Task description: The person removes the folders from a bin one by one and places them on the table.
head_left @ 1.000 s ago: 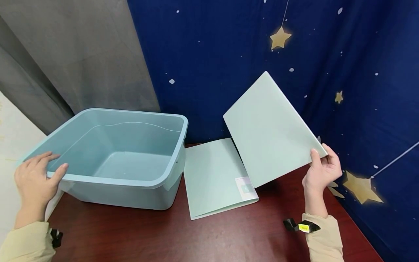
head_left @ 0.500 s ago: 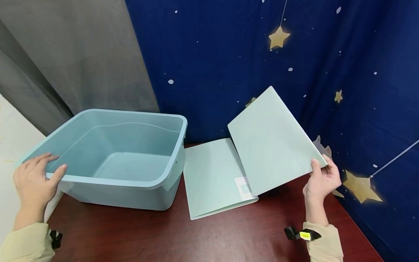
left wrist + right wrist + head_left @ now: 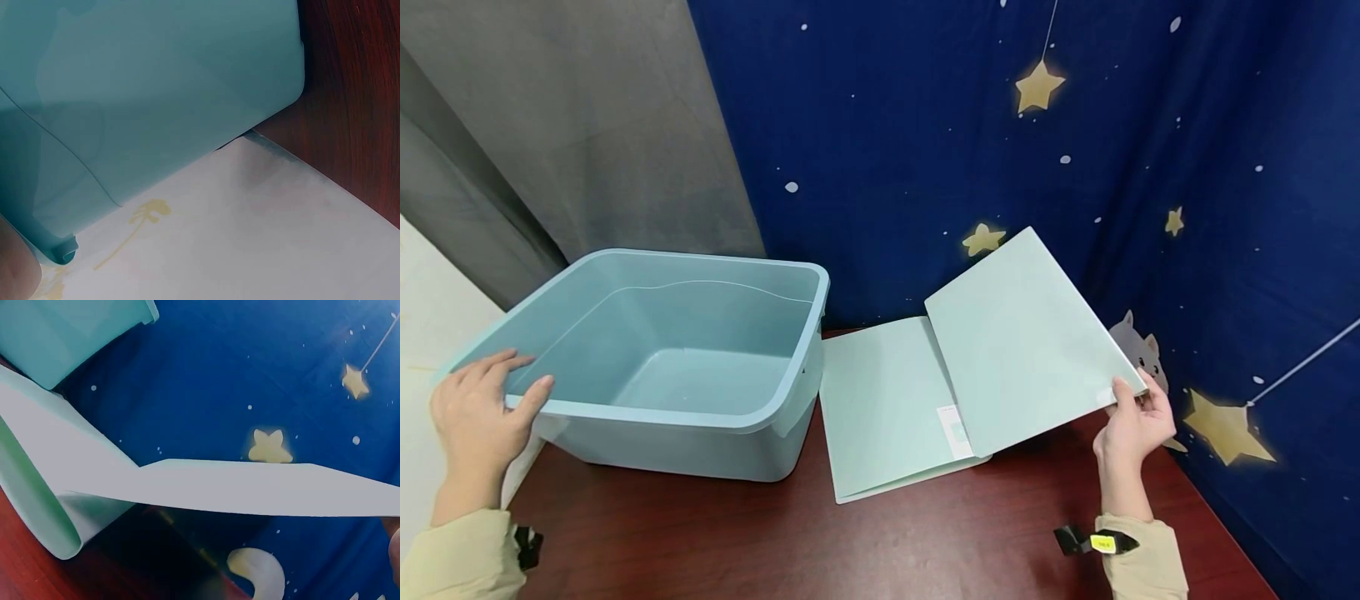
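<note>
A light blue plastic tub (image 3: 700,421) stands on the left of the table. My left hand (image 3: 478,417) rests on its near left corner, fingers reaching over the rim and thumb lying across the front edge. In the left wrist view the tub's side (image 3: 187,94) fills the upper left. My right hand (image 3: 1135,429) pinches the lower right corner of a raised, tilted pale green folder (image 3: 1026,350), thumb on its face. Its lower left edge overlaps a folder lying flat (image 3: 880,408) beside the tub, partly covering a white label (image 3: 953,429). The right wrist view shows the raised folder (image 3: 269,487) nearly edge-on.
The dark red wooden table (image 3: 880,550) carries all of these. A blue curtain with stars (image 3: 880,150) hangs close behind, and a grey curtain (image 3: 610,133) behind the tub. A white surface (image 3: 445,300) borders the left side.
My right hand has moved slightly down, lowering the folder so it lies flatter and covers more of the label; more of the curtain's pattern shows behind. My left hand and the tub stay put.
</note>
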`<state>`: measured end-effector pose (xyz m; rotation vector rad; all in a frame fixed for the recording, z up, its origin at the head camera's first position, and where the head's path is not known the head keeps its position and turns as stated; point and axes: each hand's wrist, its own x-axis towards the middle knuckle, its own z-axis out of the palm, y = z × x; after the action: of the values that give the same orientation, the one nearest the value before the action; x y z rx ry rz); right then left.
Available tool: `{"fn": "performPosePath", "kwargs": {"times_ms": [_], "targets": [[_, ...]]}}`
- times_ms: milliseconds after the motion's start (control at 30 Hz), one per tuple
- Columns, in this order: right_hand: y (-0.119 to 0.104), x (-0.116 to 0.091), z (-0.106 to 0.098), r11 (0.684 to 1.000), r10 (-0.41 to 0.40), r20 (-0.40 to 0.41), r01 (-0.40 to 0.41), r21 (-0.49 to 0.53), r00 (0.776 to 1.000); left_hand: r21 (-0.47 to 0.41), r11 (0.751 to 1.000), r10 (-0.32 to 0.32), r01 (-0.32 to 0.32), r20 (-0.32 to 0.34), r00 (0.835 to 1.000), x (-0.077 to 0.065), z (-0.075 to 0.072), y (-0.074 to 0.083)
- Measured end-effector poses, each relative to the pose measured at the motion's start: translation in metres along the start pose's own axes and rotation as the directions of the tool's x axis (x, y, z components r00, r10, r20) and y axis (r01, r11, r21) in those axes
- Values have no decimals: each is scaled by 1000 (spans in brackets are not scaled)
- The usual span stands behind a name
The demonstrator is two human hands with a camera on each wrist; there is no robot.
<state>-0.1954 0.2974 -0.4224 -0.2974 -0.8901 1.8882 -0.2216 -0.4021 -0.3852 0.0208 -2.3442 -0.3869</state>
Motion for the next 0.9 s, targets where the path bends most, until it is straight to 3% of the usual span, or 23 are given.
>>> {"fn": "performPosePath", "kwargs": {"times_ms": [200,233,367,600,633,900], "targets": [[9,7,-12,998,50,-36,-51,-35,998,-18,1000,12,-12,-15,1000,0,0,1],[14,10,-17,998,55,-19,-55,4,998,-18,1000,12,-12,-15,1000,0,0,0],[29,25,-32,998,54,-16,-55,-43,998,-11,1000,11,-11,-14,1000,0,0,-1],[75,72,-82,998,5,111,2,-65,994,-2,1000,-3,3,0,1000,0,0,-1],[71,70,-78,994,-14,111,27,-109,994,-2,1000,-3,3,0,1000,0,0,0],[19,40,-39,998,14,66,-10,-61,998,6,1000,5,-5,-2,1000,0,0,-1]]}}
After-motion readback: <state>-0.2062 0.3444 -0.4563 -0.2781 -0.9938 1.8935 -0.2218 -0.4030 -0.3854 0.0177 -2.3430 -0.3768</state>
